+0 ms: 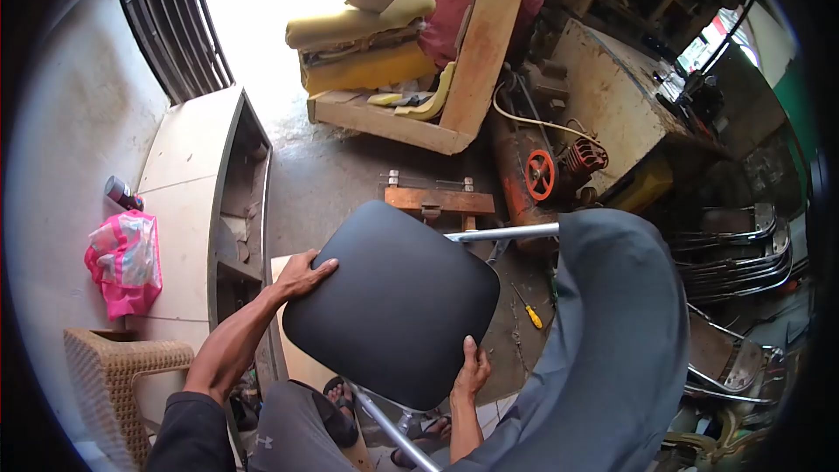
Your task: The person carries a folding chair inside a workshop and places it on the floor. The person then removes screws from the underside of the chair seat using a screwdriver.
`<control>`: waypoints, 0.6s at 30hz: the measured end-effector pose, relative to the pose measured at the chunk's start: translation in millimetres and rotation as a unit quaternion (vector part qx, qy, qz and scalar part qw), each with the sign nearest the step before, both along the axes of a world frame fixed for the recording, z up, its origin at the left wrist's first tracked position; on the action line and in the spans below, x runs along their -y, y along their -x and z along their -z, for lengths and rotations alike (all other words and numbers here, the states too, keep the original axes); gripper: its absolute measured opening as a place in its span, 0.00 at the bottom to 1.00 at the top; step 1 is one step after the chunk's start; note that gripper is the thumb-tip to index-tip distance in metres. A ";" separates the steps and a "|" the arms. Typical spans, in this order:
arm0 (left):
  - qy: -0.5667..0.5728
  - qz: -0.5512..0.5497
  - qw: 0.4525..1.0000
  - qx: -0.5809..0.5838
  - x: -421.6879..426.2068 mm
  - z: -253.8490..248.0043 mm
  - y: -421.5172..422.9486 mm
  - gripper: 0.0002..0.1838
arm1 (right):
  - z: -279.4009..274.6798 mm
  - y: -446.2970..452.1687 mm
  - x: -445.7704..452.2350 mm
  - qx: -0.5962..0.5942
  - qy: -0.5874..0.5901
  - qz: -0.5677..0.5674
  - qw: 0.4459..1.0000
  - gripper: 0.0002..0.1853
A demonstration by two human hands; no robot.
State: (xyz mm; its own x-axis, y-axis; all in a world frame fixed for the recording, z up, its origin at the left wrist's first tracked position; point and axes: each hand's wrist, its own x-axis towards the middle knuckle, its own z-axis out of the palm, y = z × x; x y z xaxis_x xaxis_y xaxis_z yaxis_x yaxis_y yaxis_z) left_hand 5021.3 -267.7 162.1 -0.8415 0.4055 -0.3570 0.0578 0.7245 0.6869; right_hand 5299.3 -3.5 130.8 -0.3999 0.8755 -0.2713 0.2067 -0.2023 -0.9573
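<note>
A black padded seat [393, 306] with rounded corners lies over a silver metal tube frame [389, 426] in the middle of the view. My left hand [301, 276] grips its left edge, thumb on top and the other fingers partly hidden. At the lower right edge, my right hand [472, 371] holds the seat with its thumb on the top face and its fingers at the rim. To the right stands a curved part covered in dark grey cloth [612, 315], joined to a metal tube [507, 232].
A yellow-handled screwdriver [533, 316] lies on the floor. Beyond are a wooden clamp-like stand [440, 201], an orange compressor [524, 201] and a wooden frame with foam [384, 122]. Left are a low cabinet [188, 144], a pink bag [127, 262] and a wicker piece [105, 385]. Metal chair frames [734, 253] are stacked right.
</note>
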 end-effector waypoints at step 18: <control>0.039 0.081 0.965 -0.246 16.9 35.1 43.5 0.39 | 38.6 -50.0 -138.4 0.103 -0.139 -0.320 0.931 0.19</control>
